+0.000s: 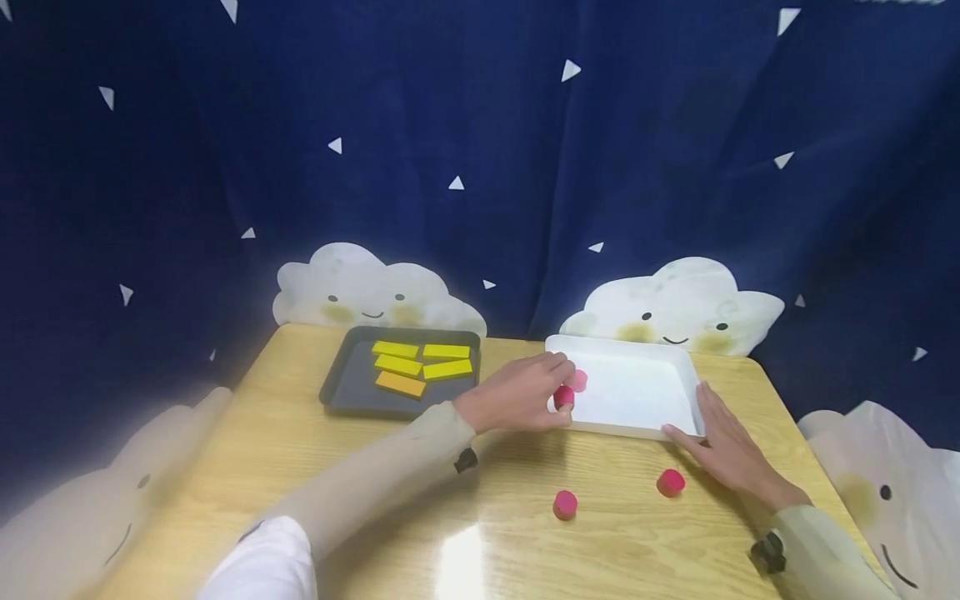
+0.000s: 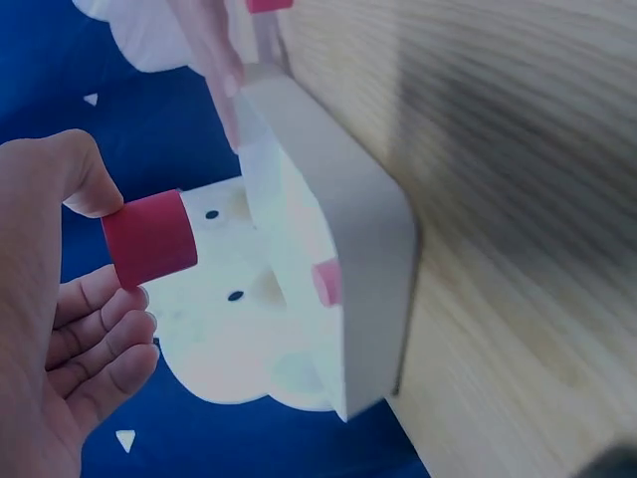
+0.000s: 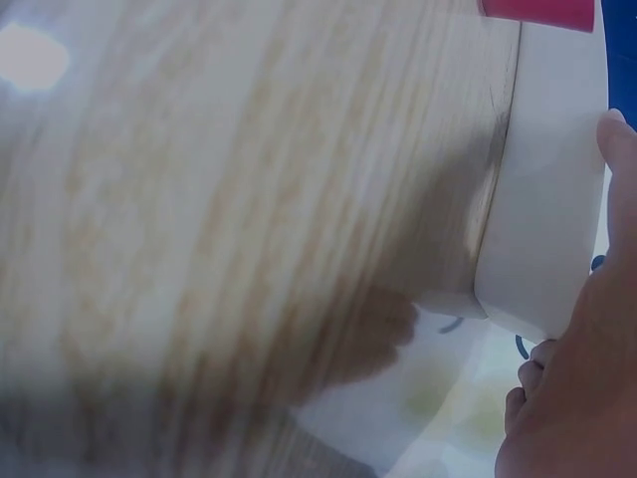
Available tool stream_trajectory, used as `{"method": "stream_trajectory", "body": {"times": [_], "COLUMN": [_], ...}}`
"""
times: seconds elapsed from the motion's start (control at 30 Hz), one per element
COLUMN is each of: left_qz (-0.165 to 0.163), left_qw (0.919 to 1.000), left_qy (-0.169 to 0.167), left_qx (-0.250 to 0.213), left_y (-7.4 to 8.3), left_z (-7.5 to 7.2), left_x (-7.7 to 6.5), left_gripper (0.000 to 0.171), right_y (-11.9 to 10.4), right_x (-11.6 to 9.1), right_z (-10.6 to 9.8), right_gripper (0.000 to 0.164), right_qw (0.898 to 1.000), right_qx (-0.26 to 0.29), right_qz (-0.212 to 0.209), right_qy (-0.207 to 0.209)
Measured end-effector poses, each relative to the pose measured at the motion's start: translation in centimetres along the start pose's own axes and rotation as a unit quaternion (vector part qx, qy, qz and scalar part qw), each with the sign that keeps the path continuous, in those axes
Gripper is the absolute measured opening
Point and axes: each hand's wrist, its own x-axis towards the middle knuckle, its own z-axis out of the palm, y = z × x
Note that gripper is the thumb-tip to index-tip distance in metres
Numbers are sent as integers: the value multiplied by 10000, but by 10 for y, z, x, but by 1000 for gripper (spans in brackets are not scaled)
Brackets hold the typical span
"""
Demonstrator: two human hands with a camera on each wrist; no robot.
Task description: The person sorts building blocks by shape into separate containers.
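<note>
My left hand (image 1: 521,392) pinches a red cylindrical block (image 2: 149,239) between thumb and fingertips, above the left end of a white tray (image 1: 626,429). Inside that tray, near its left wall, lies a pink cylindrical block (image 1: 577,381). My right hand (image 1: 738,454) rests at the tray's front right corner. Its fingers lie straight along the right side and the thumb touches the front rim. Two more red cylindrical blocks stand on the table in front of the tray: one near the middle (image 1: 565,505), the other nearer my right hand (image 1: 671,482).
To the left, a dark grey tray (image 1: 352,404) holds several yellow blocks (image 1: 397,364) and one orange block (image 1: 401,383). Both trays sit towards the back of the wooden table (image 1: 390,500). Behind it hangs a dark blue curtain (image 1: 420,125) with cloud shapes.
</note>
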Motion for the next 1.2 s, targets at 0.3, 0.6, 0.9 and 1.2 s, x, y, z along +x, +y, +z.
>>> {"method": "stream_trajectory", "body": {"times": [0.3, 0.6, 0.9, 1.2], "left_qz": [135, 75, -284, -518], "left_qw": [9999, 10000, 9986, 9964], "left_qy": [-47, -23, -439, -657], "left_qx": [34, 59, -46, -140], "left_y": [12, 15, 3, -10], "left_z": [3, 12, 33, 54], "left_x": [43, 71, 94, 107], "left_gripper": [25, 21, 23, 20], "right_y": [2, 3, 1, 2], "right_x": [-4, -2, 0, 0], "right_z": [0, -2, -3, 0], "right_gripper": [109, 111, 111, 110], "right_qw": [9999, 10000, 10000, 10000], "right_qx": [41, -6, -18, -33], "right_qz": [-44, 41, 65, 30], "right_qy": [97, -12, -51, 20]}}
